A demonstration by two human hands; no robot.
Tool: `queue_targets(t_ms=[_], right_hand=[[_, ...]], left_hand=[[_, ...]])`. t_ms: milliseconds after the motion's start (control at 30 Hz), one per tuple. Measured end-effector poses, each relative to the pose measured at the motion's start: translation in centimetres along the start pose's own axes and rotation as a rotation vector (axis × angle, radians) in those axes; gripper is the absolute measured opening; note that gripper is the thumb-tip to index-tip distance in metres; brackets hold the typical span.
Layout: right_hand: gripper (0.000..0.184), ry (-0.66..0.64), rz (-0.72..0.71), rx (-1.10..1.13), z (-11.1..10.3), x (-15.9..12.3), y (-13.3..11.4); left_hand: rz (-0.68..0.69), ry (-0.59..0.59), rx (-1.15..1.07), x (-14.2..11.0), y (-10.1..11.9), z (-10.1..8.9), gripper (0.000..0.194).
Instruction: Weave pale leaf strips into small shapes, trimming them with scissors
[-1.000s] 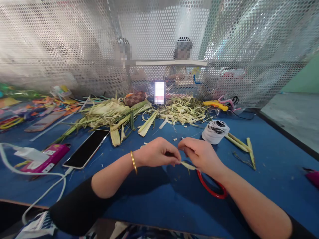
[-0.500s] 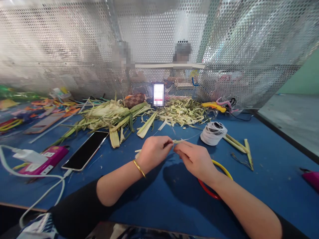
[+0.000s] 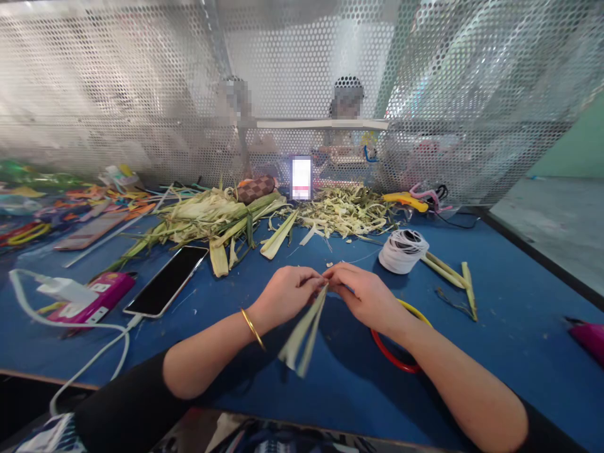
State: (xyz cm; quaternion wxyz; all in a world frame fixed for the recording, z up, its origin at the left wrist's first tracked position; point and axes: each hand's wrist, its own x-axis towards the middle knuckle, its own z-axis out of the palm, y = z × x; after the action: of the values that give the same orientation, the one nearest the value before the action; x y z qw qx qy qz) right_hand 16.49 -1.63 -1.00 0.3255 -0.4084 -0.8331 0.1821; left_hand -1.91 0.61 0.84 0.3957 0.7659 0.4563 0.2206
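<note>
My left hand and my right hand meet above the middle of the blue table, fingertips pinched together. Between them they grip the narrow end of a pale green dried leaf strip, whose split, wider end hangs down toward me. A thin white thread runs from near my right fingers toward a spool of white thread; its end at the fingers is hidden. Under my right wrist lies a red and yellow ring, partly covered by the forearm.
Heaped leaves and shredded strips line the back, before a perforated screen. A phone and purple power strip with white cable lie left. Yellow-handled scissors and cut stalks are right. Two people sit beyond the screen.
The leaf strip has swung from pointing mostly away, behind my left hand, to hanging down toward me. Both hands have shifted slightly and their fingertips have come together.
</note>
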Motion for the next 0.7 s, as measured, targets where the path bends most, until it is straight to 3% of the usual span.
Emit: queue_targets(t_ms=[100,500,567,700], right_hand=[[0.016,0.01,-0.04,0.04,0.1,0.0,0.1],[0.016,0.057,0.012,0.247,0.5,0.0,-0.3],[0.015,0.042,0.016,0.262,0.4,0.0,-0.3],[0.013,-0.014,0.033,0.163,0.3,-0.2,0.0]], left_hand=[[-0.172,-0.103,-0.34,-0.4,-0.7,-0.8,0.024],[-0.32,-0.473,-0.742,-1.0,-1.4,-0.8,0.037],[-0.302,-0.419,-0.707,-1.0,-1.4,-0.5,0.038],[-0.285,-0.194,-0.496,-1.1,-1.4,0.4,0.031]])
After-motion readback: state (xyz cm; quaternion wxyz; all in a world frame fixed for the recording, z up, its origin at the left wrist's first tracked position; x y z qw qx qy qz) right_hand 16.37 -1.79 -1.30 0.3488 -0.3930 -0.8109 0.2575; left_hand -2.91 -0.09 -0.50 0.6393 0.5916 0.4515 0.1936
